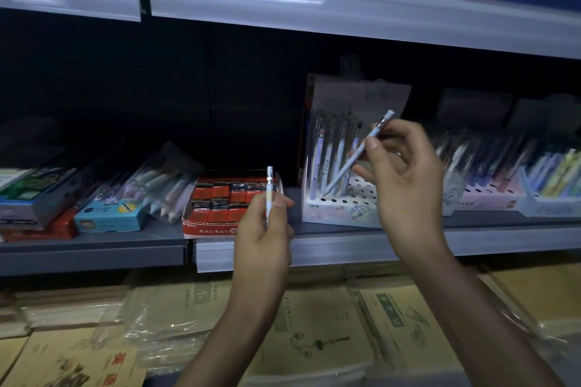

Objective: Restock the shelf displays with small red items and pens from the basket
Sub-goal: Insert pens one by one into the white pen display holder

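Observation:
My left hand (267, 229) grips a pale pen (269, 185) upright in front of the red box of small red items (226, 201) on the middle shelf. My right hand (405, 173) pinches a light blue pen (358, 154) slanted, tip down over the holes of the white pen display stand (339, 210). Several pens stand in that display's back rows. The basket is out of view.
Left of the red box lie clear pen packs (163, 185), a blue box (110, 218) and other boxes. More pen displays (503, 179) stand to the right. The shelf edge (345, 248) runs under my hands. Wrapped notebooks (314, 333) fill the level below.

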`<state>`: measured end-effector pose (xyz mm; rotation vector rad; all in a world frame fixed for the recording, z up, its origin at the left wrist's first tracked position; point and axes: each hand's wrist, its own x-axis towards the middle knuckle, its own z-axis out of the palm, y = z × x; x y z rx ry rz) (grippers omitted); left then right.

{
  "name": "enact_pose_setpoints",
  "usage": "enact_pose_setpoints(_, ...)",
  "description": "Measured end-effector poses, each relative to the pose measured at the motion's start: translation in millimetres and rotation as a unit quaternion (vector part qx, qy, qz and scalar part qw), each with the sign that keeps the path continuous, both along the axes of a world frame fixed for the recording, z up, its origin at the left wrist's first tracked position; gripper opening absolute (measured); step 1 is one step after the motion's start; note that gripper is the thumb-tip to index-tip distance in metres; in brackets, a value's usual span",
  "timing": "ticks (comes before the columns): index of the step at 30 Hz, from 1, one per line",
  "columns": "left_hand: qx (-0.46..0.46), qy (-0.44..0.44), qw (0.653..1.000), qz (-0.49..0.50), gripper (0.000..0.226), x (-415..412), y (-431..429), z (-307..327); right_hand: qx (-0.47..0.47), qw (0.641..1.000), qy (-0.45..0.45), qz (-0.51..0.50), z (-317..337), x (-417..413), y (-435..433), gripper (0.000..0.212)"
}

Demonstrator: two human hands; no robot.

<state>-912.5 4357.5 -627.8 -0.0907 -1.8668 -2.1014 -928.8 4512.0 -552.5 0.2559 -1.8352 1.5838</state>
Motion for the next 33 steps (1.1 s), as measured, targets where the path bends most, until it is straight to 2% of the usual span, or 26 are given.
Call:
enact_pose_setpoints(14,0.006,-0.008,1.000,0.016,0.027,-3,2,3,0.093,0.995,-0.031,-0.017,-16,-22,-7,0.008)
enact_pose_setpoints(18,0.006,-0.008,1.000,0.015,0.015,-3,2,1,0.094,0.994,-0.034,-0.053,-19,-31,-9,0.007)
enact_pose_setpoints(24,0.003,0.004,1.000,-0.002,0.020,1,0,1,0.102,0.990,-0.059,-0.083,-28,-41,-14,0.012)
enact_pose_setpoints(29,-0.016,0.044,0.998,-0.032,0.021,8,0,9,0.064,0.993,-0.079,-0.066,-26,-35,-11,0.007)
enact_pose_setpoints(33,-0.012,0.046,0.998,-0.043,0.024,9,3,9,0.081,0.988,-0.093,-0.092,-26,-16,-9,0.002)
